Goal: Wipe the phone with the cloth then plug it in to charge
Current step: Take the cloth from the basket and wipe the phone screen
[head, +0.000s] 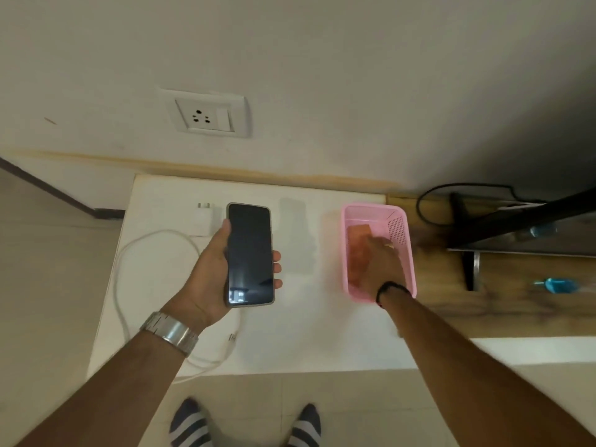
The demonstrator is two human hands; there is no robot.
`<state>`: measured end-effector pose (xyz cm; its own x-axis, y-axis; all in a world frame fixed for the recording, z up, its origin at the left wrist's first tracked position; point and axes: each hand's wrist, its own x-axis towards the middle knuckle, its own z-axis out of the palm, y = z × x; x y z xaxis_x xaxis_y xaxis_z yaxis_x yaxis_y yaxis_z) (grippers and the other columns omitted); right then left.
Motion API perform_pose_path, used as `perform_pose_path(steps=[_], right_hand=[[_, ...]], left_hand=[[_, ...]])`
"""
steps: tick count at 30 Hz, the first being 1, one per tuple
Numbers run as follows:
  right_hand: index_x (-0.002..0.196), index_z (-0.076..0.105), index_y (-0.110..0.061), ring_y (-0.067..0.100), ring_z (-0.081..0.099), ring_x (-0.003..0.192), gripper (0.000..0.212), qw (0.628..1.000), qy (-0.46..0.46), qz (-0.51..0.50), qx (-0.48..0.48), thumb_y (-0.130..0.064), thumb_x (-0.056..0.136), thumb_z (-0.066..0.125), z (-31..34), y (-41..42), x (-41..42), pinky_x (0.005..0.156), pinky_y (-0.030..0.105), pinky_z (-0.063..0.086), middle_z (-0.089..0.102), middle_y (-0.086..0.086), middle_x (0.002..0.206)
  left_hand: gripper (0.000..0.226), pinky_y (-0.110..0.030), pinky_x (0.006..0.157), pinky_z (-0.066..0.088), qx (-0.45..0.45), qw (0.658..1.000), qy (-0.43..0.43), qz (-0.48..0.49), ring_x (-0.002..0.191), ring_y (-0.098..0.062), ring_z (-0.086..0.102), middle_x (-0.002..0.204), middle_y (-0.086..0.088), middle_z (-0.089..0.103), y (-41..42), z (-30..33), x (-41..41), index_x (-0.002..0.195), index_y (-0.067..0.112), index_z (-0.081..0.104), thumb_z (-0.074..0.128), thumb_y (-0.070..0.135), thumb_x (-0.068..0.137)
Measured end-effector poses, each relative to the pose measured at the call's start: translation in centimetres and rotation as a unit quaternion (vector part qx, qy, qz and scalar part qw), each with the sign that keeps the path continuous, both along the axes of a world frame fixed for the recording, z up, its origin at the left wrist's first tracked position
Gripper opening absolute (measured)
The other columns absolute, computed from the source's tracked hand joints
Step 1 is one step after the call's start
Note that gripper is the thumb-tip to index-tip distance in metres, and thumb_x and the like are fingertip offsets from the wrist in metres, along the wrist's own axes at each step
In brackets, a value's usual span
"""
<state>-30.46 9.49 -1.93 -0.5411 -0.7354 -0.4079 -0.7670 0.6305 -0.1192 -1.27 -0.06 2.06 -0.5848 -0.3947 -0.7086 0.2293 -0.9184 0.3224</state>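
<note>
While the left hand (209,272) holds the phone (250,254) screen-up above the white worktop (290,333), the right hand (383,262) reaches down into the pink basket (400,217), where the orange cloth (359,250) lies. The left hand's grip is a side clamp: the thumb presses the phone's left edge and the fingertips (276,256) curl around its right edge. The phone's long axis runs away from the person, toward the wall, its dark screen unobstructed. The right hand rests on or just over the cloth with its fingers pointing down into the basket; motion blur prevents telling whether they have closed on the fabric. The cloth also lies lengthwise front to back, along the basket's left inner wall.

The relation governing the coming move is lateral: the cloth lies to the right of the phone, well apart from it, with bare worktop between the two. The right hand is by far the nearer to the cloth, so it is judged to be the one to lift the cloth and carry it leftward across to the screen.

Charging items sit on the far side: the white adapter (203,219) lies just beside the phone's upper left corner, its cable (129,253) loops under the left forearm, and the wall socket (204,113) stands above on the wall. Wiping is not yet begun.
</note>
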Motion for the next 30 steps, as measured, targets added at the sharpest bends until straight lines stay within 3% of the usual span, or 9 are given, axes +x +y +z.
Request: perform_pose_path(steps=[4,7,9,14,17,20,22,26,30], right_hand=[[0.116,0.061,-0.021,0.027,0.066,0.094,0.019,0.997,0.027,0.052,-0.053,-0.028,0.098,0.056,-1.1,-0.6,-1.0,0.094,0.042,0.057,0.067,0.005,0.105],[0.106,0.074,-0.016,0.029,0.066,0.085,0.052,0.999,0.028,0.019,-0.039,-0.051,0.107,0.035,-0.3,-0.6,-0.9,0.090,0.043,0.057,0.070,0.009,0.094],[0.088,0.080,-0.018,0.018,0.068,0.076,0.055,0.989,-0.028,-0.063,-0.129,-0.054,0.105,0.043,1.4,-0.8,-0.8,0.082,0.034,0.058,0.075,0.002,0.083],[0.096,0.081,-0.033,-0.005,0.072,0.089,0.023,0.897,-0.241,-0.039,-0.370,-0.016,0.099,0.066,10.2,-1.1,4.5,0.077,0.009,0.057,0.077,-0.028,0.089],[0.093,0.071,-0.049,0.005,0.067,0.084,0.027,0.913,-0.201,0.069,-0.348,-0.023,0.094,0.071,14.2,-0.7,9.8,0.073,0.014,0.054,0.070,-0.031,0.087],[0.103,0.075,-0.027,0.017,0.065,0.090,0.012,0.934,-0.112,0.163,-0.299,-0.024,0.097,0.065,15.6,-1.5,12.1,0.082,0.032,0.054,0.074,-0.007,0.096],[0.120,0.071,-0.020,0.020,0.064,0.101,0.030,0.943,-0.106,0.209,-0.235,-0.031,0.104,0.048,15.9,-2.2,12.8,0.092,0.027,0.051,0.071,0.001,0.113],[0.148,0.048,-0.018,0.022,0.063,0.116,0.045,0.934,-0.059,0.325,-0.138,-0.024,0.103,0.052,16.5,-0.7,14.2,0.096,0.030,0.055,0.058,0.004,0.141],[0.136,0.065,-0.014,0.031,0.072,0.097,0.053,0.899,-0.052,0.414,-0.135,-0.003,0.085,0.075,16.9,1.9,14.5,0.077,0.038,0.064,0.071,0.010,0.125]], left_hand=[[0.083,-0.054,0.087,0.064,-0.020,0.999,0.032,-0.003,0.097,-0.036,0.075,0.124,-0.022,0.073,0.9,-0.2,-0.5,0.145,0.008,0.062,0.033,0.072,0.102],[0.082,-0.056,0.090,0.062,-0.034,0.999,0.026,-0.019,0.101,-0.037,0.071,0.127,-0.021,0.070,1.5,0.2,-0.7,0.150,0.006,0.058,0.030,0.068,0.105],[0.081,-0.057,0.092,0.061,-0.029,0.999,0.031,-0.025,0.103,-0.037,0.071,0.127,-0.022,0.070,1.8,0.5,-0.8,0.149,0.005,0.058,0.031,0.067,0.106],[0.076,-0.058,0.090,0.061,-0.011,0.998,0.068,-0.012,0.107,-0.038,0.068,0.129,-0.023,0.066,2.0,2.2,-1.3,0.155,0.004,0.050,0.032,0.061,0.108],[0.067,-0.058,0.083,0.063,-0.017,0.999,0.050,-0.005,0.099,-0.037,0.074,0.125,-0.021,0.070,2.3,3.4,-2.3,0.147,0.011,0.062,0.034,0.058,0.109],[0.061,-0.049,0.075,0.067,-0.024,0.999,0.038,0.000,0.093,-0.030,0.081,0.113,-0.012,0.081,2.8,4.4,-2.9,0.117,0.022,0.083,0.035,0.057,0.109],[0.058,-0.043,0.076,0.067,-0.025,0.999,0.018,0.009,0.092,-0.027,0.081,0.110,-0.010,0.082,2.9,4.8,-2.9,0.111,0.023,0.085,0.038,0.057,0.109],[0.056,-0.042,0.085,0.064,-0.029,0.999,-0.008,0.029,0.097,-0.027,0.078,0.117,-0.012,0.078,2.3,5.3,-2.2,0.123,0.021,0.079,0.042,0.059,0.105],[0.067,-0.045,0.097,0.062,-0.046,0.998,0.033,0.014,0.121,-0.033,0.070,0.145,-0.021,0.067,2.3,5.5,-1.7,0.151,0.016,0.059,0.030,0.059,0.108]])
